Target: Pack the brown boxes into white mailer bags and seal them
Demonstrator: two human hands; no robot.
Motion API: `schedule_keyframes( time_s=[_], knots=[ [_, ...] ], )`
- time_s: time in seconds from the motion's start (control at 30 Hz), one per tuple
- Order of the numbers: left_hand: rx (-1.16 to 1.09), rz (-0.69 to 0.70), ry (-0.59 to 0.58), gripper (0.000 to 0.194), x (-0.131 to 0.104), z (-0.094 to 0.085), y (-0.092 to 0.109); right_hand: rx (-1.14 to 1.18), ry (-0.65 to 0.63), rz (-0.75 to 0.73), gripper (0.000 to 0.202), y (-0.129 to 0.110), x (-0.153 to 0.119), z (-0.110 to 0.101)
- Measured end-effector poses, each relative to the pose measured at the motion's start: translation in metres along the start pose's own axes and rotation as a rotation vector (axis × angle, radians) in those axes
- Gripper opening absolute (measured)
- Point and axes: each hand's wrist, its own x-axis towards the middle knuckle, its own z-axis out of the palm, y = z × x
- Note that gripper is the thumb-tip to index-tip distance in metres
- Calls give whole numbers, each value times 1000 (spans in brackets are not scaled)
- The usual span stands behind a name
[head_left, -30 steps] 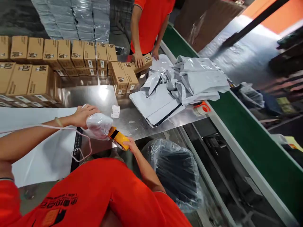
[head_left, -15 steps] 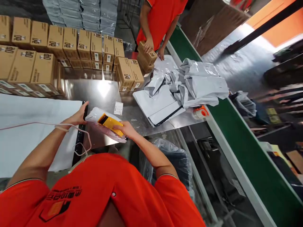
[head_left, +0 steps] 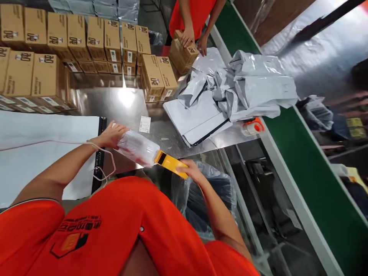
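My left hand (head_left: 113,135) grips the left end of a white and pinkish bundle in clear plastic (head_left: 138,147), held over the front of the metal table (head_left: 115,101). My right hand (head_left: 192,170) is closed on the outer end of a flat yellow strip-like object with a black patch (head_left: 172,165). Its inner end touches or overlaps the bundle's right end; I cannot tell whether they are joined. A thin pink cord (head_left: 57,141) passes over my left wrist. Under my left forearm lies a white mailing bag (head_left: 51,149) with a black edge.
Brown cartons (head_left: 47,76) line the table's back left. Grey-white mailing bags (head_left: 253,88) are heaped at right, near an orange tape dispenser (head_left: 254,126) and a green conveyor (head_left: 304,153). A plastic-lined bin (head_left: 207,195) stands below. A co-worker's hand (head_left: 187,36) rests on a carton.
My right hand has moved right with the yellow object, which lay across the bundle and now extends beyond it. My left hand has shifted right onto the bundle's end.
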Motion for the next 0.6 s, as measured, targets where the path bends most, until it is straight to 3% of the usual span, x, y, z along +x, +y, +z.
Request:
schedule_keyframes(
  time_s=[0.07,0.17,0.23,0.3,0.37,0.43,0.5,0.6],
  knots=[
    [2,-20,-28,115,0,-4,3,106,93,88,46,44,-6,-12],
    [19,-73,-47,129,2,-5,31,235,84,113,43,87,18,7],
    [32,-29,-5,138,8,3,69,277,57,100,41,98,38,27],
    [29,138,33,138,20,14,114,309,39,95,38,102,51,40],
    [10,180,55,119,35,23,153,327,28,94,39,103,53,42],
    [-14,141,84,104,48,23,176,314,16,93,39,102,48,38],
    [-51,91,82,100,53,11,180,297,16,93,37,96,40,29],
    [-221,120,155,92,46,-21,159,286,56,63,37,68,22,6]
  ],
)
